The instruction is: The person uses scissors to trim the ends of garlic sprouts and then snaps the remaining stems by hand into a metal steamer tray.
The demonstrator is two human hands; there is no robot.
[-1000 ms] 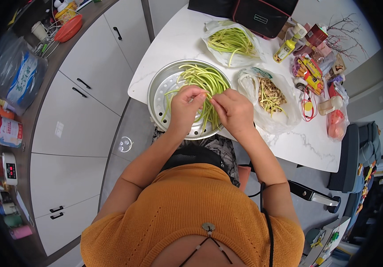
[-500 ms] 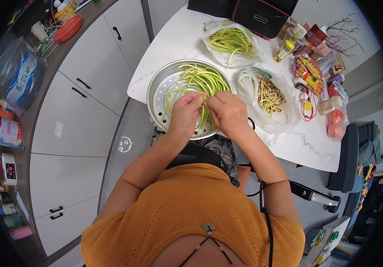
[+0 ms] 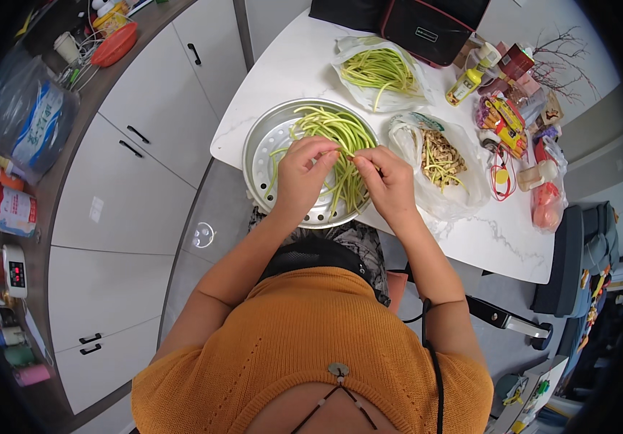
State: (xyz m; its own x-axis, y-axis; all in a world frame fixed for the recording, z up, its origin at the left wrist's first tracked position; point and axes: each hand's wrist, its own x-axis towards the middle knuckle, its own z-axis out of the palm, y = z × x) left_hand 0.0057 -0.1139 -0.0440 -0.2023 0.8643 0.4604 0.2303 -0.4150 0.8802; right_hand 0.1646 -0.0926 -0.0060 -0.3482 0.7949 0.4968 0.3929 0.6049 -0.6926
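A round perforated metal tray (image 3: 262, 155) sits at the near edge of a white marble table (image 3: 282, 65) and holds a pile of long green stems (image 3: 340, 130). My left hand (image 3: 304, 173) and my right hand (image 3: 389, 181) hover over the tray's near side, fingertips almost touching. Together they pinch one thin green stem (image 3: 347, 154) between them.
A clear bag of green stems (image 3: 380, 69) lies beyond the tray. A second bag with cut pale pieces (image 3: 438, 159) sits to the right. Bottles and snack packets (image 3: 506, 94) crowd the table's right side, a black bag (image 3: 412, 18) the far end. White cabinets (image 3: 138, 173) stand left.
Both hands have drawn closer together over the tray, and the fingertips now meet on a single stem.
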